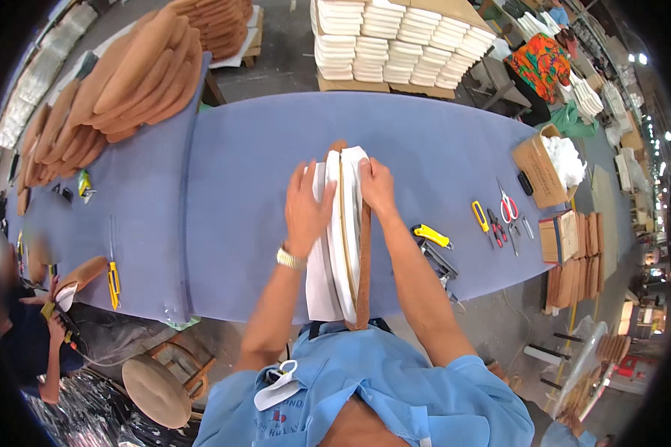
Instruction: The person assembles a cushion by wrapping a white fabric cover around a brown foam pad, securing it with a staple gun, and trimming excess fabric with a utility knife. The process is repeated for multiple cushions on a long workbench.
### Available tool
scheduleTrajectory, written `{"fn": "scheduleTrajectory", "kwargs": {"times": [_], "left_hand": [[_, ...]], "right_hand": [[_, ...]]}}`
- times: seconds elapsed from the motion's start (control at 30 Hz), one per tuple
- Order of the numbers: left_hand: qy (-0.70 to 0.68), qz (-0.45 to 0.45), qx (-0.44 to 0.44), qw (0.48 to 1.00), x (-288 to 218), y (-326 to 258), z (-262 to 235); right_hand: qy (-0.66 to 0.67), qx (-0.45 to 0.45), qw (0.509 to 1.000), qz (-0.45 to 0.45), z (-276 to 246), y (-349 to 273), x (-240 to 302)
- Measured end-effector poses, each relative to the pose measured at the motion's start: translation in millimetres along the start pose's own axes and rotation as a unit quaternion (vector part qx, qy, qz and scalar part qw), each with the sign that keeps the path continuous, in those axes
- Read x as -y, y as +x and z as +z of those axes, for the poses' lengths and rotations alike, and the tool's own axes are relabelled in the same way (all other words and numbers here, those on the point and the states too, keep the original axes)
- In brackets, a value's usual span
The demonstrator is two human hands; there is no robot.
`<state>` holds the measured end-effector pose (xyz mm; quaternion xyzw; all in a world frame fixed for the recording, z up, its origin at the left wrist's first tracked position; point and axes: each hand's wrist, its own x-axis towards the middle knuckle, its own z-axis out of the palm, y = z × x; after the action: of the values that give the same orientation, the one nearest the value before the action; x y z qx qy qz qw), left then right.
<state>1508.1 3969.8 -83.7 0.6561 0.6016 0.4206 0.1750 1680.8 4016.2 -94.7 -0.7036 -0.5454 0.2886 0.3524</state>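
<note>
A long, narrow padded cushion [343, 238] stands on edge at the table's near side, against my blue shirt. It shows white layers, a thin tan strip between them and a brown face on its right. A loose white flap [319, 268] hangs along its left side. My left hand [308, 212], above a wristwatch, lies against the flap with fingers stretched and thumb apart. At the far right end, my right hand [377, 186] grips the cushion's upper edge, fingers curled over it. The underside of the cushion is hidden.
On the blue table [253, 149], a yellow-handled cutter [432, 235], a staple gun [438, 261], scissors [508, 207] and pliers [497, 227] lie right. A carton [540, 167] holds white stuffing. Brown cushions [138, 67] pile up left; a co-worker [33, 328] works there.
</note>
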Motion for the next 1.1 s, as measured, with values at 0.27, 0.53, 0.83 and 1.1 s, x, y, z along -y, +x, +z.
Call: {"fn": "scheduleTrajectory", "kwargs": {"times": [0.27,0.53,0.83,1.1], "left_hand": [[-0.147,-0.02,0.137,0.979,26,55,45],[-0.173,-0.057,0.158,0.97,12,52,58],[-0.166,-0.064,0.187,0.966,21,56,53],[-0.367,-0.188,0.107,0.905,-10,72,27]], "right_hand": [[0.077,0.012,0.994,0.073,9,13,-14],[0.007,-0.026,0.996,-0.084,-13,15,24],[0.043,0.112,0.992,0.033,-31,-27,-10],[0.119,0.12,0.98,0.105,-21,-67,27]]}}
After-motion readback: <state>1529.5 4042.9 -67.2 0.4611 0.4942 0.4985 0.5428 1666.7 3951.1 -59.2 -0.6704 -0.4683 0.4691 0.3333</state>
